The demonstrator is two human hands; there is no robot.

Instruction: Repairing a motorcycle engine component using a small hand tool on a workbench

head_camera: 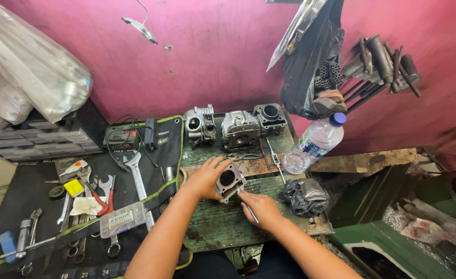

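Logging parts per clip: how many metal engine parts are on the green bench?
4. Three stand in a row by the pink wall: left, middle, right. The fourth, a cylinder block, is under the left hand. More may be hidden.

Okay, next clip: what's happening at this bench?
A person sits at a worn green workbench. The left hand steadies a small metal engine cylinder block on the bench, while the right hand holds a thin metal tool with its tip at the block's edge. More engine parts line the pink wall behind. Wrenches lie on a black mat to the left, a water bottle to the right.
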